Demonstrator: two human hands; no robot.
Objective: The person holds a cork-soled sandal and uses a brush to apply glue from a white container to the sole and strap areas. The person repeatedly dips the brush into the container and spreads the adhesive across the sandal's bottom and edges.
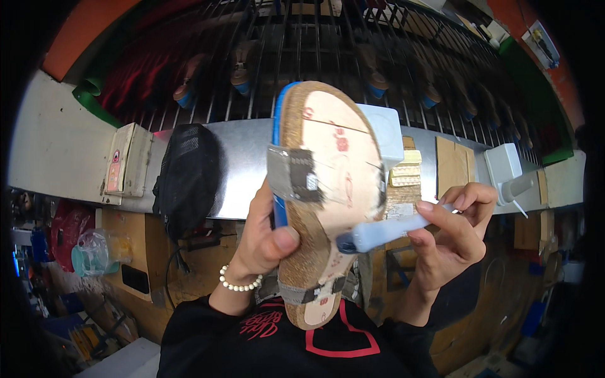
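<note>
My left hand [259, 242] grips the side of a sandal [343, 170] held up in front of me, its toe end away from me and its heel end near my chest. The pale underside with reddish marks faces up, bordered by brown cork, and a blue shoe last [278, 120] shows along the left edge. Grey strap ends [295, 173] fold onto the underside. In my right hand [457, 236] is a brush [394, 230] with a whitish-blue handle, held between thumb and fingers. Its dark bristles meet the middle of the underside.
Behind the sandal runs a metal bench [242, 151] with a black bag [189, 170], a white container [382, 129] and a white pot [504, 167]. Beyond it, several sandals on blue lasts [240, 79] sit on a rack of dark bars [302, 57]. A phone [135, 278] lies lower left.
</note>
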